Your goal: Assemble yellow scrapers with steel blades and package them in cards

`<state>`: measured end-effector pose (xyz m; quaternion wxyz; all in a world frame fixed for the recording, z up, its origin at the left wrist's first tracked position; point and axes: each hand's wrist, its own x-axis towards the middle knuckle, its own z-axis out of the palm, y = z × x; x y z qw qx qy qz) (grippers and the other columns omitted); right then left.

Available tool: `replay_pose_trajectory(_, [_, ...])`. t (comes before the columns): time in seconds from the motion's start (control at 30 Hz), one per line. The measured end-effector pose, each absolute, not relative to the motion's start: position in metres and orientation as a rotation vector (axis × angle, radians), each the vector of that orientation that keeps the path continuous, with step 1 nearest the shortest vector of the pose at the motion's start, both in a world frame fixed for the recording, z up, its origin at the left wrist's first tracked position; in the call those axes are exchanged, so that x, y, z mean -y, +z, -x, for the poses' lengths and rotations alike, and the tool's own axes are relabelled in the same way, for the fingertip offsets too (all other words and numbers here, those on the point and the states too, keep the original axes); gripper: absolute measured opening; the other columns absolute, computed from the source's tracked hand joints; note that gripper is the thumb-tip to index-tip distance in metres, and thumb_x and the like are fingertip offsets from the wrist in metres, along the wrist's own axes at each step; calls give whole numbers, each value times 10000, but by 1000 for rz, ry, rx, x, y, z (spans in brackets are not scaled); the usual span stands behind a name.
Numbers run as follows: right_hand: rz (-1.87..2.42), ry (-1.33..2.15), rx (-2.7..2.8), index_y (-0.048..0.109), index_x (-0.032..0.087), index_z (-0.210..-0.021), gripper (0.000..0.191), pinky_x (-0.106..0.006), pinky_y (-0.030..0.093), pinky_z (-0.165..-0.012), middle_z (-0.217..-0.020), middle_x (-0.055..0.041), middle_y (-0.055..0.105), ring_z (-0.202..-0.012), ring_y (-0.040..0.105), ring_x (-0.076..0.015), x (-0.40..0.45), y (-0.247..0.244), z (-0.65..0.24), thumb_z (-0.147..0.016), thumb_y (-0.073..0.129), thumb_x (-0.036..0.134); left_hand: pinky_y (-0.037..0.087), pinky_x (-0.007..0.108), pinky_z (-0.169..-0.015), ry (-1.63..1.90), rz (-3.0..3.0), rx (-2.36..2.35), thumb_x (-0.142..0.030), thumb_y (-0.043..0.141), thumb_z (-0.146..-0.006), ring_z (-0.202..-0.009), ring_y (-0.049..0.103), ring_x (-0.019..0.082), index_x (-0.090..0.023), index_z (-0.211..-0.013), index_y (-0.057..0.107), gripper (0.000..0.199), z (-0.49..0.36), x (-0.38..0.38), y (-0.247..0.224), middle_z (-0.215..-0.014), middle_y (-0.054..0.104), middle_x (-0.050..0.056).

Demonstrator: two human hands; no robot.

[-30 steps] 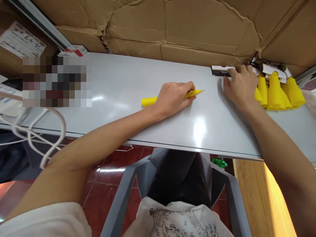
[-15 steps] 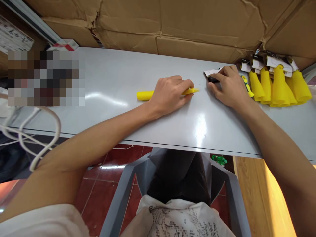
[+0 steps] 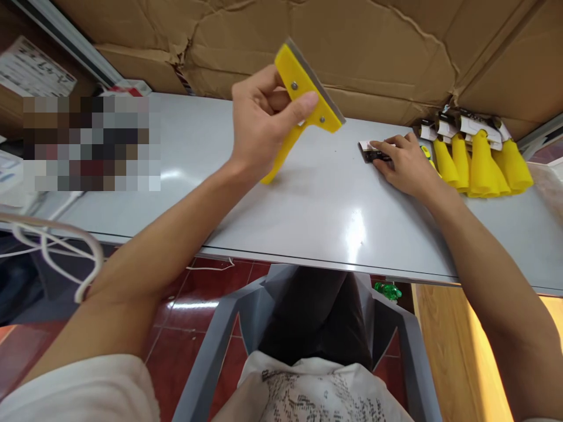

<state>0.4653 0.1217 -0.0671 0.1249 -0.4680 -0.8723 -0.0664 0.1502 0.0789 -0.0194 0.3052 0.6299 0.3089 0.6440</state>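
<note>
My left hand (image 3: 268, 114) is raised over the table and closed around a yellow scraper (image 3: 313, 94). Its metal blade faces up and to the right, and two screws show on the yellow head. The handle slants down to the left below the fingers. Farther right, my right hand (image 3: 407, 161) rests low at the table surface, with thumb and fingers closed on a small black-and-white packet (image 3: 366, 151). Part of that packet is covered by the fingers. A yellow-and-black item (image 3: 426, 153) lies just behind the right hand, mostly hidden.
Several yellow cone-shaped pieces (image 3: 481, 167) with black-and-white cards lie at the right of the white table (image 3: 308, 223). Cardboard (image 3: 387, 58) stands along the back. White cables (image 3: 90, 252) hang at the left edge. A grey chair (image 3: 422, 351) is under me.
My left hand has lifted the yellow scraper off the table, moved left and turned it so the blade's broad side shows. My right hand has stayed at the packet.
</note>
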Motion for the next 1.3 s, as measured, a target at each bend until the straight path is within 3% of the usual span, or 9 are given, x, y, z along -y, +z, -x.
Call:
replay_pose_trajectory(0.13, [1369, -244, 2531, 600, 210, -1612, 641, -658, 486, -1135, -1499, -202, 626, -1386, 514, -482, -120, -64, -466, -1065, 470, 518, 334, 337, -543, 1779, -1500, -803, -632, 1059, -614, -676, 558, 130, -268, -817, 753, 517, -141, -88, -14, -822, 709, -30])
replay_pose_trajectory(0.23, [1344, -203, 2553, 534, 240, -1657, 653, -703, 460, -1147, -1614, -170, 579, -1468, 467, -499, -122, -67, -469, -1072, 459, 522, 393, 334, -572, 1696, -1394, -862, -566, 1047, -619, -699, 574, 128, -265, -788, 707, 484, -139, -89, -15, -830, 720, -40])
replay_pose_trajectory(0.37, [1333, -184, 2545, 586, 237, -1615, 640, -681, 495, -1102, -1362, -177, 717, -1339, 565, -476, -124, -66, -469, -1076, 465, 558, 563, 386, -726, 1584, -1315, -906, -445, 990, -676, -811, 669, 188, -282, -810, 672, 381, -144, -83, -16, -899, 758, -33])
replay_pose_trajectory(0.5, [1362, -280, 2453, 678, 260, -1508, 612, -623, 540, -1008, -1182, -184, 708, -1220, 601, -459, -119, -58, -466, -1025, 574, 621, 626, 424, -781, 1519, -1333, -998, -337, 958, -657, -991, 741, 270, -312, -807, 725, 278, -148, -79, -18, -941, 788, -24])
replay_pose_trajectory(0.67, [1479, -120, 2234, 716, 281, -1411, 501, -554, 566, -941, -1108, -147, 713, -1023, 678, -363, -121, -54, -473, -1001, 671, 566, 599, 410, -804, 1420, -1464, -1111, -212, 905, -649, -931, 723, 258, -276, -867, 825, 241, -140, -83, -22, -950, 823, 22])
replay_pose_trajectory(0.9, [1488, 186, 1964, 724, 297, -1066, 257, -522, 587, -907, -1048, -87, 778, -905, 705, -299, -122, -50, -478, -921, 737, 509, 500, 348, -697, 1436, -1405, -1192, -155, 836, -667, -773, 641, 198, -236, -811, 848, 165, -137, -90, -29, -851, 780, 52])
replay_pose_trajectory(1.1, [1360, 653, 1438, 606, 380, -1015, 383, -476, 564, -797, -1133, -9, 782, -1028, 664, -287, -119, -43, -472, -843, 749, 692, 570, 388, -831, 1517, -1240, -1146, -244, 937, -661, -909, 664, 218, -264, -866, 849, 224, -132, -93, -28, -962, 775, 48])
replay_pose_trajectory(1.2, [1257, 907, 1243, 600, 376, -1021, 543, -442, 544, -750, -1157, 22, 753, -1021, 635, -264, -116, -39, -468, -668, 889, 671, 568, 436, -924, 1482, -1246, -1113, -356, 1024, -626, -957, 645, 230, -276, -918, 846, 351, -130, -95, -32, -994, 769, 32])
replay_pose_trajectory(1.3, [1203, 1074, 1186, 616, 377, -1089, 680, -458, 574, -846, -1149, 34, 743, -1099, 628, -257, -111, -35, -461, -549, 957, 611, 537, 461, -947, 1463, -1252, -1101, -421, 1044, -582, -944, 617, 228, -307, -905, 849, 394, -132, -95, -36, -965, 767, 4])
